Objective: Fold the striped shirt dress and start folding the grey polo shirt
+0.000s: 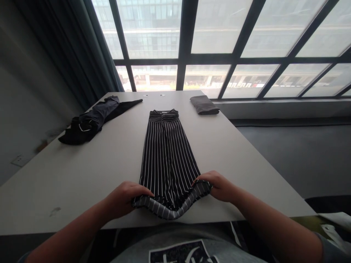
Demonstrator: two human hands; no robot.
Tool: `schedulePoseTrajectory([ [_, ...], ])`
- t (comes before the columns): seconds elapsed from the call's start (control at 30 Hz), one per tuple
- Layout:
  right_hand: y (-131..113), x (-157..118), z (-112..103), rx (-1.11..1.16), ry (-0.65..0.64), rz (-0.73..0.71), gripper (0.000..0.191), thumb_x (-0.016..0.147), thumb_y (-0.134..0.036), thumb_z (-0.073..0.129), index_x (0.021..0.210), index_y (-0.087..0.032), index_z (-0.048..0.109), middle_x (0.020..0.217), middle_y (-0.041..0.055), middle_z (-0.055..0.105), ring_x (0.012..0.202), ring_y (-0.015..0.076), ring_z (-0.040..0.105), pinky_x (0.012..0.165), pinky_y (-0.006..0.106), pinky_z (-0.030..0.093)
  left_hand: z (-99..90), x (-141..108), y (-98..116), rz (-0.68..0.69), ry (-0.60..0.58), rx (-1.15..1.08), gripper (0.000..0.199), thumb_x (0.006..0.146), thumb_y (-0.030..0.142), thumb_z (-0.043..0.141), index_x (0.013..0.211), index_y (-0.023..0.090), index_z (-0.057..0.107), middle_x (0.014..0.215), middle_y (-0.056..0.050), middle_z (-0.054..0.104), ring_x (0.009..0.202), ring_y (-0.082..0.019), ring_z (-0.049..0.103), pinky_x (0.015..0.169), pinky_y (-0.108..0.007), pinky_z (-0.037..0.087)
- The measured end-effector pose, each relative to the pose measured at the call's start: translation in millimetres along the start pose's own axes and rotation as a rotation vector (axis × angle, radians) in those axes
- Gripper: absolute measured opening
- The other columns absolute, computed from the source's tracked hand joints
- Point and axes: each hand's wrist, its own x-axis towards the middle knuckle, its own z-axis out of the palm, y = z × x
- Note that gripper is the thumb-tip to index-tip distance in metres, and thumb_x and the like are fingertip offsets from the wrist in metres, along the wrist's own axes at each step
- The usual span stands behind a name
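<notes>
A black garment with white stripes (167,153) lies lengthwise on the white table, its gathered, horizontally striped end at the far side. My left hand (127,197) is closed on the left corner of its near hem, thumb on top. At the right corner, my right hand (218,185) pinches the same hem. Between the two hands the hem sags toward me and turns up its paler grey underside. Most fingers of both hands are hidden under the cloth.
Dark clothes (93,118) lie heaped on the table's left side. A folded grey cloth (204,105) rests near the far right edge. The white table (109,164) reaches toward large windows (211,29), with a dark curtain (74,47) at the left.
</notes>
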Motion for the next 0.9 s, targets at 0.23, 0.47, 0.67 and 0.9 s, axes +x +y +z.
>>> schedulePoseTrajectory([
  [0.23, 15.8, 43.2, -35.5, 0.218, 0.178, 0.148, 0.010, 0.084, -0.022, 0.066, 0.076, -0.017, 0.069, 0.069, 0.0003, 0.068, 0.066, 0.0162, 0.062, 0.066, 0.028, 0.049, -45.7, 31.7, -27.6, -0.178, 0.161, -0.034, 0.026, 0.084, 0.013, 0.061, 0.102, 0.020, 0.078, 0.090, -0.004, 0.080, 0.078, -0.018, 0.075, 0.073, -0.025, 0.055],
  [0.47, 69.1, 105.4, -53.9, 0.356, 0.211, 0.453, 0.025, 0.081, -0.037, 0.073, 0.094, -0.016, 0.077, 0.077, 0.0026, 0.073, 0.071, 0.0188, 0.065, 0.067, 0.031, 0.054, -75.4, 95.3, -82.7, -0.408, 0.233, -0.028, 0.027, 0.075, 0.033, 0.068, 0.096, 0.019, 0.078, 0.083, -0.002, 0.077, 0.075, -0.019, 0.070, 0.071, -0.028, 0.055],
  [0.67, 103.1, 116.1, -39.6, 0.094, 0.271, 0.697, 0.019, 0.088, -0.036, 0.066, 0.087, -0.018, 0.072, 0.059, -0.0022, 0.062, 0.054, 0.0149, 0.057, 0.052, 0.026, 0.044, -49.6, 112.0, -133.0, -0.610, 0.294, -0.108, 0.042, 0.077, 0.061, 0.068, 0.087, 0.021, 0.075, 0.079, -0.004, 0.077, 0.076, -0.024, 0.071, 0.073, -0.034, 0.057],
  [0.9, 106.4, 108.9, -43.9, -0.505, 0.197, 0.660, 0.020, 0.091, -0.027, 0.061, 0.077, -0.019, 0.073, 0.078, 0.0058, 0.075, 0.073, 0.0199, 0.066, 0.066, 0.029, 0.041, -34.8, 105.3, -147.2, -0.563, 0.407, -0.120, 0.039, 0.082, 0.056, 0.070, 0.100, 0.021, 0.075, 0.096, -0.005, 0.081, 0.093, -0.026, 0.075, 0.091, -0.037, 0.057],
])
